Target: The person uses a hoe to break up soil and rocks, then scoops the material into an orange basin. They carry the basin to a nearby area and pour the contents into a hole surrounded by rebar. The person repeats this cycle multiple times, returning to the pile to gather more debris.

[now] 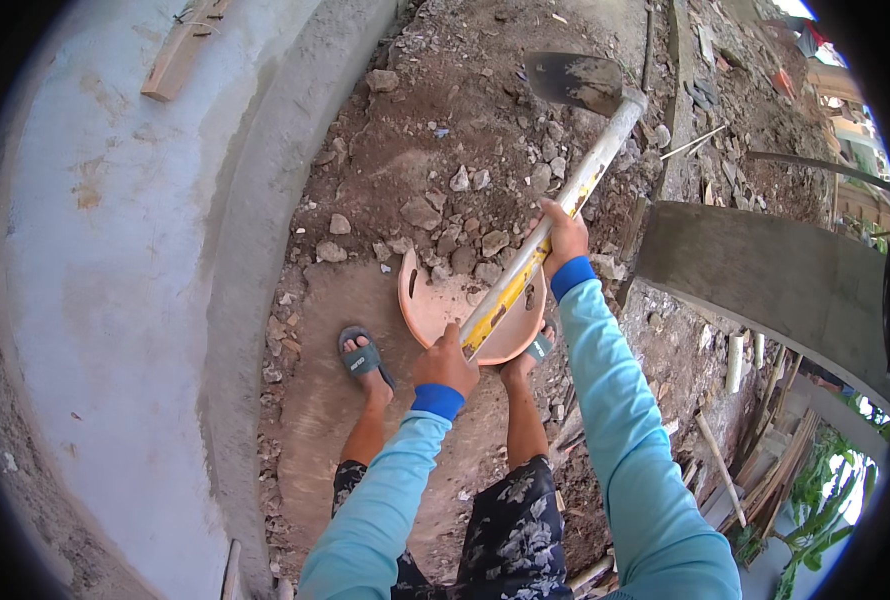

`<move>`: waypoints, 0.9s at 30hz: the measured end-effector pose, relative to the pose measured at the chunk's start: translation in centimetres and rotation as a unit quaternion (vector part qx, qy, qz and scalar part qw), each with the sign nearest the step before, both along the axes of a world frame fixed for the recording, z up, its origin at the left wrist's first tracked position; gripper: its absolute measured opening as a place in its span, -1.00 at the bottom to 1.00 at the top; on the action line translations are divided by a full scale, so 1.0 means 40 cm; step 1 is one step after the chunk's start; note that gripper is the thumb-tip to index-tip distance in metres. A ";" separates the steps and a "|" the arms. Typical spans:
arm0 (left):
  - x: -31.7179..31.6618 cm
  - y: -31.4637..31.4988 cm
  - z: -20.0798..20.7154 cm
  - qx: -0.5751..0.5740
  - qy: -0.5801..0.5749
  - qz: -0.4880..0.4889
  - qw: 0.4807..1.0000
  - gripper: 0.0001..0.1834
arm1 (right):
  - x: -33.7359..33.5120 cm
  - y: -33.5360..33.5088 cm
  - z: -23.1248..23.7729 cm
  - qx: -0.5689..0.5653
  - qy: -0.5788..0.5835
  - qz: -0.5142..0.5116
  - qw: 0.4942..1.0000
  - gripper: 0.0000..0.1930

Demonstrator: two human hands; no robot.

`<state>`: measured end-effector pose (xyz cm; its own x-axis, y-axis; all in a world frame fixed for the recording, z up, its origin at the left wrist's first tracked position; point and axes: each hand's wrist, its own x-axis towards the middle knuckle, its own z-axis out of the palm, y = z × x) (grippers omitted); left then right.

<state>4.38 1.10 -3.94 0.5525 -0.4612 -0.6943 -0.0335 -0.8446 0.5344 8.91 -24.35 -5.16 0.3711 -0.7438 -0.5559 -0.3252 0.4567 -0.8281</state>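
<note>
A hoe with a long white and yellow handle slants across the view, its broad dark blade over the soil at the far end. My left hand wraps round the handle's near end. Farther up the shaft, my right hand is closed on it too. Under the handle sits a shallow orange pan with slots for grips; rubble lies against its far side, and some dirt shows inside. The handle and my hands hide part of the pan.
Broken stones and loose soil spread beyond the pan. A concrete ledge runs along the left, with a piece of wood on the pale surface. At right stands a grey concrete beam. My sandalled feet flank the pan.
</note>
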 end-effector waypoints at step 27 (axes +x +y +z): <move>-0.551 -0.376 -0.005 0.200 0.137 0.238 0.940 -0.57 | -0.348 -0.042 -0.262 0.027 0.247 0.287 0.925 -0.41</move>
